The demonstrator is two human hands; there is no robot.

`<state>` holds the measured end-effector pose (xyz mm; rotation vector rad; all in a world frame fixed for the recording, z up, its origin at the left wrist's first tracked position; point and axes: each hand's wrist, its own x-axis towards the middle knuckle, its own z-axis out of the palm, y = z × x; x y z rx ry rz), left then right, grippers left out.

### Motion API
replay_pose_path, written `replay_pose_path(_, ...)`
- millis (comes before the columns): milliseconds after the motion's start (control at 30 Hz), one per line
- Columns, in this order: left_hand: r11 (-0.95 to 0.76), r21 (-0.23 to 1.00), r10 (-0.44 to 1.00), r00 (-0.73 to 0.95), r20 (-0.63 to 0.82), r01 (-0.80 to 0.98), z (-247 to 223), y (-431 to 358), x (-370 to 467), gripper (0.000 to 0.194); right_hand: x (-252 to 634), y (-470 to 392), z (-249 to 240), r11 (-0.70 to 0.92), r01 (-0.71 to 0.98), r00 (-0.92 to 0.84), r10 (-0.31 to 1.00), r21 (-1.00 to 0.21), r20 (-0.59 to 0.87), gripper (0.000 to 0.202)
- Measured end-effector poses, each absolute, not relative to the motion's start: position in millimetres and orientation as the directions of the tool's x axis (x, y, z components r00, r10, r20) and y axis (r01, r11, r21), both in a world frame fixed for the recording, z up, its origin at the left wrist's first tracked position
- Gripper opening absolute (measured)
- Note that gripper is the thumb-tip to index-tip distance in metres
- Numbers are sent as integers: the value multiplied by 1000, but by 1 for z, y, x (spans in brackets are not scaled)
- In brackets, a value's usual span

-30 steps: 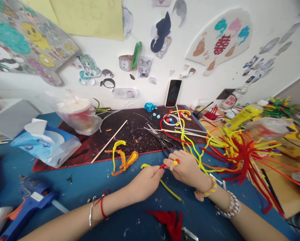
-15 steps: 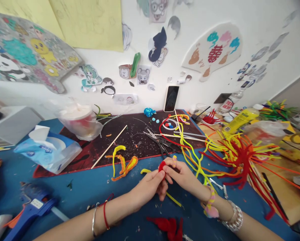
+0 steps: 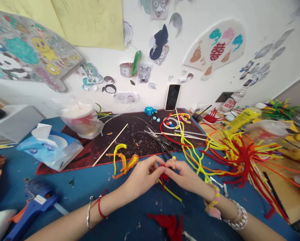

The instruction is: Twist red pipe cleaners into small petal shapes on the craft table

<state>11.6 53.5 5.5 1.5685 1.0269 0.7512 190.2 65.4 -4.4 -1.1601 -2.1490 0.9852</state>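
Note:
Fingertips of both hands meet around a small red fuzzy piece (image 3: pixel 164 176), whose strands hang below them. My left hand (image 3: pixel 145 174) pinches it from the left, and my right hand (image 3: pixel 181 174) grips it from the right. Under the hands a yellow pipe cleaner (image 3: pixel 173 194) lies on the blue table. Nearer to me is a red folded fuzzy shape (image 3: pixel 170 226). Left of my hands are orange and yellow bent pieces (image 3: pixel 126 165). Black-handled scissors (image 3: pixel 162 142) lie just beyond the fingers.
A blue glue gun (image 3: pixel 38 201) lies at the left, with a tissue pack (image 3: pixel 51 147) and a bagged cup (image 3: pixel 81 120) behind it. Red, yellow and orange pipe cleaners (image 3: pixel 242 154) spread at the right. A phone (image 3: pixel 172 97) leans on the wall.
Both hands have turned and my left fingers have shifted to a pinch nearer the top. Red strands now hang below the fingertips, where a rounded red part showed above before.

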Motion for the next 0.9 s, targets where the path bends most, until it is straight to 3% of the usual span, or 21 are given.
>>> replay_pose_path(100, -5, 986, 901, 428, -68, 168, 0, 55, 13, 17, 186, 64, -3, 331, 463, -538, 842, -823, 36, 31)
replay_pose_path(200, -26, 985, 929, 368, -39, 171, -2, 57, 12, 14, 183, 63, -1, 178, 369, -557, 828, -912, -64, 35)
replay_pose_path(300, -69, 975, 956, 294, 4, 211, -1, 59, 11, 11, 182, 63, 0, -9, 254, -589, 791, -967, -163, 36)
replay_pose_path(367, -112, 952, 958, 285, 27, 283, -1, 60, 9, 9, 182, 63, -1, -42, 249, -585, 789, -968, -185, 35)
replay_pose_path(733, -326, 689, 868, 494, -54, 647, -1, 53, 5, 24, 188, 65, -17, 113, 450, -443, 890, -886, -111, 18)
replay_pose_path(800, -274, 737, 836, 532, -135, 618, 1, 52, 4, 26, 189, 65, -17, 161, 457, -454, 888, -875, -74, 16)
replay_pose_path(900, -44, 871, 690, 645, -328, 490, 2, 52, 4, 28, 190, 64, -12, 299, 480, -512, 859, -825, 13, 14)
